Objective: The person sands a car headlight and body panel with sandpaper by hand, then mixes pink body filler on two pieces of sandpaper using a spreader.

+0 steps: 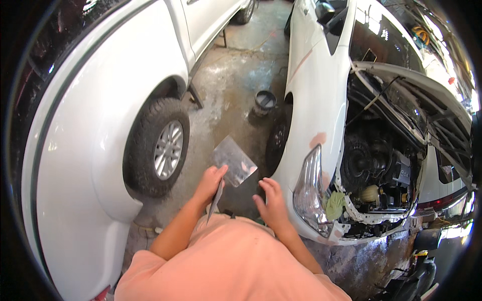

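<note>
- Grip of the left hand (pixel 210 183) is closed on the edge of a grey plate (pixel 232 156), thumb lying along its near side.
- Right hand (pixel 273 203) stands half open, fingers bent and thumb spread apart from them, near the headlight (pixel 310 195) of the white car (pixel 307 108).
- Long axis of the grey plate slants from upper left to lower right; its broad face tilts up toward the view, and it reaches out rightward from the thumb.
- It hangs above the concrete floor (pixel 221 80), between the white car and the white truck (pixel 100 115).
- It looks flat, thin, four-cornered and shiny, with pale pink patches toward its right end; whether smears or reflections, I cannot tell.
- Below the left hand, a narrow grey strip (pixel 215 203) points down toward the shirt (pixel 241 256).
</note>
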Demonstrator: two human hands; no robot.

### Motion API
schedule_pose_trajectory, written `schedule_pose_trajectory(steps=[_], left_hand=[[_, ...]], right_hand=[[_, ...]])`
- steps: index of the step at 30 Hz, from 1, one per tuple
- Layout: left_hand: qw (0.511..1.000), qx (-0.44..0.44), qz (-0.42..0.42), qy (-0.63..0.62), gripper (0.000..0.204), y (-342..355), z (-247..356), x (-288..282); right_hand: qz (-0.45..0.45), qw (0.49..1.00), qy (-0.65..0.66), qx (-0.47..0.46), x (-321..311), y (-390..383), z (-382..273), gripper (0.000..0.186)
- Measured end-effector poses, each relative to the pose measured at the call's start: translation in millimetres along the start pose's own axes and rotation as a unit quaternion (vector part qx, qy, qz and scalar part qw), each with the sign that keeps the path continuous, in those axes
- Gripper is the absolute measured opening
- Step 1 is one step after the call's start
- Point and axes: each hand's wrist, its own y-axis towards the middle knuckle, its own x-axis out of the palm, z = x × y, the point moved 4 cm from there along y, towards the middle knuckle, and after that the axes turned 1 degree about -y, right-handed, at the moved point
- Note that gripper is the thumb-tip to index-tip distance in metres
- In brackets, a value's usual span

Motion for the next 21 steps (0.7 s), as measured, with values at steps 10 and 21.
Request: schedule_pose_trajectory(steps=[10, 21], left_hand=[[0.998, 0.028, -0.041, -0.028, 0.035, 28, 9, -55], [0.888, 0.364, 0.259, 0.109, 0.046, 115, 105, -79]], right_hand=[[-0.047, 0.955, -0.283, -0.074, 93, 79, -64, 0.076], [-0.226, 0.894, 0.375, 0.098, 122, 172, -76, 0.051]])
